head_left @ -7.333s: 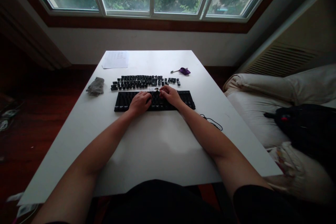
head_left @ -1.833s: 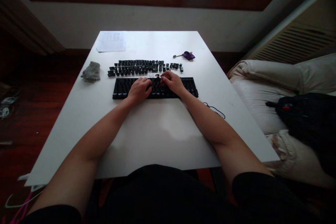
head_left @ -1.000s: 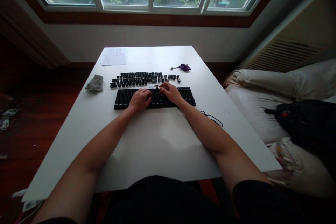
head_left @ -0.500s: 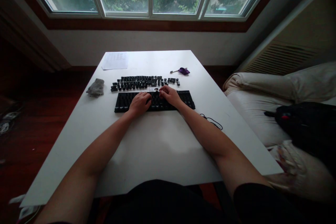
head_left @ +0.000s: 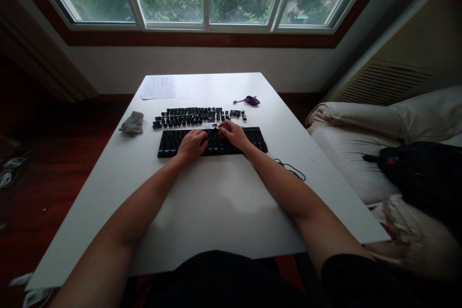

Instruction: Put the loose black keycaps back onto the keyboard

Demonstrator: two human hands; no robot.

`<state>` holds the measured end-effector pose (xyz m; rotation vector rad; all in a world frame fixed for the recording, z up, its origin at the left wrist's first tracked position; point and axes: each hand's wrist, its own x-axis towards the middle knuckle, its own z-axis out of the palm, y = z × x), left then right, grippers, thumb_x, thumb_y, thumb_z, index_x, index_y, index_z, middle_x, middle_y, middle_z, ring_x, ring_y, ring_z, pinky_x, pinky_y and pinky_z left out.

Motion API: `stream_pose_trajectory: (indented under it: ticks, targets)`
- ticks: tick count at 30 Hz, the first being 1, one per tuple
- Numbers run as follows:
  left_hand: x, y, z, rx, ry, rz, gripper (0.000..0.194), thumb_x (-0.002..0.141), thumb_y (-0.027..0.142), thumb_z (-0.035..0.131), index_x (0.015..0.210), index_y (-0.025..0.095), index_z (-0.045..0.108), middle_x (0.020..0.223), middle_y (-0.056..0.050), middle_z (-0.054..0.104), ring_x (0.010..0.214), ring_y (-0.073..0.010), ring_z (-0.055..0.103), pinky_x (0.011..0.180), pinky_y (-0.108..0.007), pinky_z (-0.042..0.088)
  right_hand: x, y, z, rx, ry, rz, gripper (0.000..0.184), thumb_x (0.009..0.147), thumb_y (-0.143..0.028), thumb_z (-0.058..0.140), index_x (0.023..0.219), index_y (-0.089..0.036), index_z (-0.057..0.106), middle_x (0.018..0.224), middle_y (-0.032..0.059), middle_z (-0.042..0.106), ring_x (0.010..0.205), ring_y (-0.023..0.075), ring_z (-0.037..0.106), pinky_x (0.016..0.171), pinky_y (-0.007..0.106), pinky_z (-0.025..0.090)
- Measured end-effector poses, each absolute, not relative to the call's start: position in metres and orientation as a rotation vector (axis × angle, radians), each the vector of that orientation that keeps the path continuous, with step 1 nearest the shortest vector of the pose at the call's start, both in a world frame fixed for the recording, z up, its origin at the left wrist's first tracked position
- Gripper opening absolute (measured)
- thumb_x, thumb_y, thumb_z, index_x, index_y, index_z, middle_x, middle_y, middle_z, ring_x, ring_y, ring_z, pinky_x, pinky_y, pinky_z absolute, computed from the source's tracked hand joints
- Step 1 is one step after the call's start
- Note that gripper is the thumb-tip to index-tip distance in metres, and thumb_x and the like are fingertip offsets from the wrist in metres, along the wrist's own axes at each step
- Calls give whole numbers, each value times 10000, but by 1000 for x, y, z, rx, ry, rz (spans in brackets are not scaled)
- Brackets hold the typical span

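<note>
A black keyboard (head_left: pixel 257 138) lies across the white table in front of me. My left hand (head_left: pixel 193 144) rests on its left-middle part, with fingers stretched over the keys and the thumb apart. Over the keyboard's back edge, my right hand (head_left: pixel 233 133) has thumb and fingertips pinched together; whatever they hold is too small to make out. A small, pale, roundish item (head_left: pixel 213 125) is partly visible just beyond these fingertips. Behind the keyboard, many loose black keycaps (head_left: pixel 186 118) stand in uneven rows.
A grey crumpled cloth-like lump (head_left: pixel 132 124) lies left of the keycaps. Paper sheets (head_left: pixel 158 87) are at the back left. A small brush (head_left: pixel 238 101) touches a purple item (head_left: pixel 252 100) at the back right. A black cable (head_left: pixel 294 170) curls beside my right forearm.
The view has tilted up slightly, so everything appears a little lower. Both hands keep nearly the same places at the keyboard, with the right fingers still pinched.
</note>
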<state>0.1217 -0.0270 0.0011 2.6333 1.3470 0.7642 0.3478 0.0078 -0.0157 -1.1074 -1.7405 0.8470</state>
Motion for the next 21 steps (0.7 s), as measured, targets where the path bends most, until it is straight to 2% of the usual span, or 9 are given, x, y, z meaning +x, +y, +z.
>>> stream_pose_trajectory:
  ticks: [21]
  targets:
    - [122, -28, 1, 2632, 1355, 756, 122, 892, 222, 541, 982, 224, 623, 1023, -72, 645, 1016, -256, 559, 935, -413, 458, 347, 7, -15, -1132, -1748, 839, 223, 886, -417, 589, 986, -220, 621, 735, -7, 712, 663, 157, 675, 694, 291, 526]
